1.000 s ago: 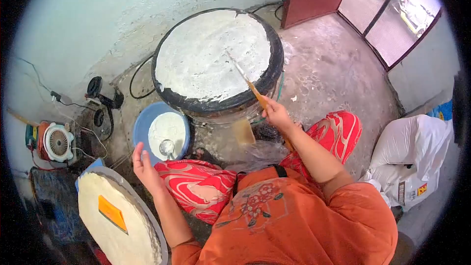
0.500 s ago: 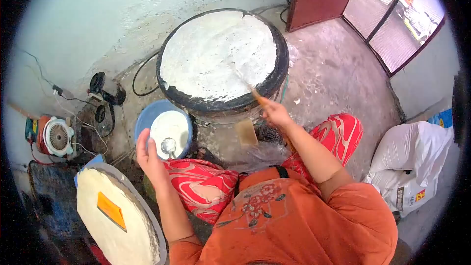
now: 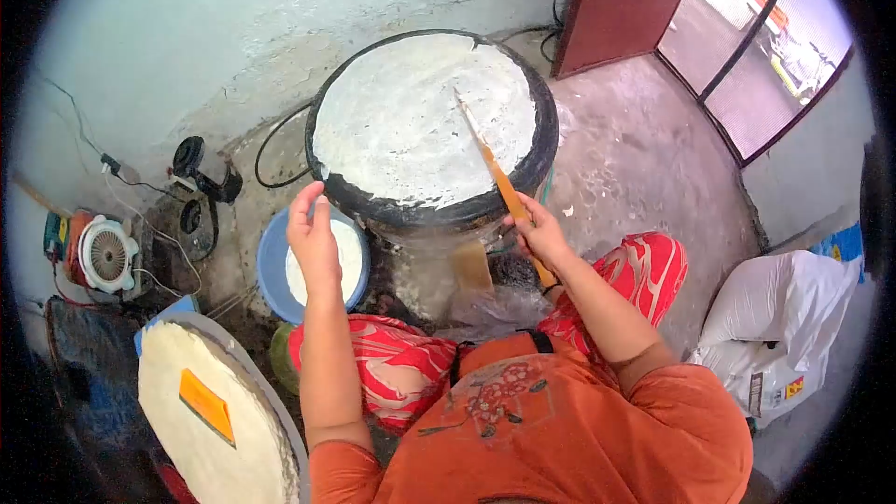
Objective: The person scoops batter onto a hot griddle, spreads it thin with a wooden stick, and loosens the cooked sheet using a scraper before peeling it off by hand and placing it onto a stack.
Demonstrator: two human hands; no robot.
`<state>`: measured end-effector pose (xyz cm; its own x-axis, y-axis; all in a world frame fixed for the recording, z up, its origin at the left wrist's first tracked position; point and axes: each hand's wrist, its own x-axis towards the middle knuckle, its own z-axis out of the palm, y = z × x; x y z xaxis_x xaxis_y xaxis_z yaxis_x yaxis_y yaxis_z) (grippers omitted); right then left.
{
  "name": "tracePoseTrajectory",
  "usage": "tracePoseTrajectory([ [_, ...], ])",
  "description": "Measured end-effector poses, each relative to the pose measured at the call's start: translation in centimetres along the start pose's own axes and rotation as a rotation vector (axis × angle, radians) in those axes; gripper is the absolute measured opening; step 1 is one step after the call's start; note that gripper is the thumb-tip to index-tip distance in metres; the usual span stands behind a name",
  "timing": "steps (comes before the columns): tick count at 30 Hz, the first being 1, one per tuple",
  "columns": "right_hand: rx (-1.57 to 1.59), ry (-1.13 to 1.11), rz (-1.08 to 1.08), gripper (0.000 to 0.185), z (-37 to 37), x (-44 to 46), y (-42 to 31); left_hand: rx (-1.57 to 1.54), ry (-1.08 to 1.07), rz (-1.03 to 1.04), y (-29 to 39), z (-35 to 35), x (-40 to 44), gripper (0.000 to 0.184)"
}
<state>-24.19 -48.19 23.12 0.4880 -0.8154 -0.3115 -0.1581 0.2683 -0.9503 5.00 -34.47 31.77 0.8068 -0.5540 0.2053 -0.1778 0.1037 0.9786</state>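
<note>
My right hand (image 3: 543,235) is closed around a long, flat wooden spatula (image 3: 499,179). Its thin, whitened tip reaches over the large round griddle (image 3: 327,184), just above or touching the thin white batter sheet (image 3: 411,121) spread there; I cannot tell which. My left hand (image 3: 315,241) holds nothing, fingers apart, near the griddle's front left edge and over the blue basin (image 3: 268,271). White batter (image 3: 349,259) shows in the basin, partly hidden by that hand and forearm. At lower left lies a thick stack of pale round sheets (image 3: 205,411), an orange flat piece (image 3: 206,406) on top.
A small blower (image 3: 109,259) with wires and a black metal fixture (image 3: 207,168) stand by the left wall. White sacks (image 3: 775,317) lean at the right. A red door (image 3: 621,0) and a glazed opening are at the back right. A tan block (image 3: 470,266) sits before the griddle.
My left hand has moved up and right toward the griddle's edge. The spatula shows more of its length, and my right hand sits slightly lower and farther right. The view has shifted a little.
</note>
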Motion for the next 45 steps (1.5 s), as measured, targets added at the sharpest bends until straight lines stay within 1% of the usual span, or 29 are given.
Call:
tracePoseTrajectory([
  [2, -0.036, 0.015, 0.003, 0.042, 0.8, 0.5, -0.9, 0.03, 0.034, -0.038, -1.7, -0.2, 0.3, 0.021],
  [4, -0.057, 0.019, 0.014, 0.041, 1.0, 2.0, -0.3, -0.001, 0.04, -0.253, -1.7, -0.2, 0.3, 0.023],
  [6, -0.073, 0.017, 0.015, 0.04, 1.3, 3.3, 0.1, -0.006, 0.032, -0.258, -1.6, -0.2, 0.2, 0.025],
  [8, -0.109, 0.04, 0.109, 0.041, 1.5, 4.0, 0.3, -0.01, 0.008, -0.242, -1.7, -0.4, 0.2, 0.026],
  [9, -0.114, 0.036, 0.112, 0.041, 1.6, 4.5, 0.4, 0.01, 0.005, -0.258, -1.8, -0.4, 0.3, 0.025],
  [11, -0.397, 0.069, 0.066, 0.044, 1.8, 5.6, 0.7, 0.014, 0.007, -0.256, -1.8, -0.4, 0.3, 0.025],
  [12, -0.402, 0.064, 0.069, 0.044, 1.9, 6.2, 1.1, 0.019, 0.006, -0.249, -1.7, -0.4, 0.2, 0.025],
  [14, -1.002, 0.112, -0.262, 0.047, 2.2, 7.2, 2.0, 0.016, 0.008, -0.269, -1.7, -0.3, 0.1, 0.024],
  [15, -1.176, 0.13, -0.175, 0.049, 3.5, 5.8, -0.6, 0.011, 0.005, -0.286, -1.7, -0.3, 0.0, 0.024],
  [16, -1.176, 0.125, -0.174, 0.049, 3.9, 6.0, -0.4, 0.013, 0.008, -0.29, -1.9, -0.4, -0.1, 0.024],
  [19, -1.192, 0.208, -0.181, 0.044, 4.3, 6.3, 0.2, 0.052, -0.014, -0.263, -2.4, -0.5, -0.3, 0.026],
  [21, -1.21, 0.078, -0.246, 0.044, 3.9, 5.9, 0.3, 0.042, -0.026, -0.261, -2.5, -0.5, -0.3, 0.026],
  [22, -1.212, 0.081, -0.248, 0.044, 3.3, 5.5, 0.6, 0.036, -0.036, -0.261, -2.5, -0.5, -0.4, 0.027],
  [23, -0.883, -0.006, -0.198, 0.044, 2.2, 4.9, 1.0, 0.015, -0.014, -0.265, -2.5, -0.4, -0.5, 0.027],
  [24, -0.477, -0.082, 0.028, 0.043, 1.8, 3.8, -0.4, 0.014, -0.016, -0.265, -2.5, -0.4, -0.5, 0.027],
  [25, -0.086, -0.068, 0.26, 0.042, 1.3, 2.7, -1.9, 0.012, -0.026, -0.25, -2.6, -0.4, -0.6, 0.026],
  [26, -0.086, -0.067, 0.261, 0.042, 0.6, 2.7, -1.5, 0.01, -0.036, -0.234, -2.7, -0.5, -0.6, 0.026],
  [28, 0.118, 0.112, 0.161, 0.041, -1.3, 3.4, 0.7, 0.014, -0.043, -0.24, -2.8, -0.5, -0.7, 0.026],
  [29, -0.241, 0.19, -0.055, 0.04, -2.1, 4.8, 3.0, 0.02, -0.054, -0.247, -2.8, -0.4, -0.8, 0.026],
  [30, -0.239, 0.196, -0.054, 0.04, -1.9, 4.1, 2.4, 0.02, -0.061, -0.246, -2.7, -0.4, -0.8, 0.026],
  [32, -0.326, -0.088, 0.024, 0.039, -0.7, 2.1, -0.4, 0.021, -0.075, -0.233, -2.6, -0.4, -1.0, 0.026],
  [33, -0.365, -0.07, 0.03, 0.039, -1.4, 2.8, 0.4, 0.018, -0.08, -0.231, -2.6, -0.3, -1.0, 0.026],
  [34, -0.365, -0.065, 0.029, 0.039, -2.1, 3.7, 1.0, 0.012, -0.078, -0.243, -2.6, -0.3, -1.1, 0.026],
  [36, -0.089, 0.309, 0.081, 0.038, -3.2, 5.5, 1.1, 0.005, -0.077, -0.253, -2.6, -0.4, -1.1, 0.026],
  [38, -0.032, 0.324, 0.049, 0.037, -3.7, 6.0, 0.8, 0.0, -0.068, -0.259, -2.6, -0.5, -1.1, 0.026],
  [40, -0.011, 0.266, 0.063, 0.038, -3.3, 5.7, -0.1, 0.01, -0.07, -0.283, -2.0, -0.6, -1.1, 0.026],
  [42, 0.035, 0.274, 0.064, 0.038, -3.3, 5.3, 0.9, 0.019, -0.074, -0.312, -2.0, -0.7, -1.1, 0.026],
  [44, -0.206, 0.29, 0.035, 0.037, -3.5, 5.3, 2.6, 0.015, -0.069, -0.306, -2.3, -0.9, -0.9, 0.027],
  [45, -0.444, 0.325, -0.081, 0.038, -3.2, 5.0, 2.4, 0.001, -0.063, -0.313, -2.1, -0.9, -1.0, 0.026],
])
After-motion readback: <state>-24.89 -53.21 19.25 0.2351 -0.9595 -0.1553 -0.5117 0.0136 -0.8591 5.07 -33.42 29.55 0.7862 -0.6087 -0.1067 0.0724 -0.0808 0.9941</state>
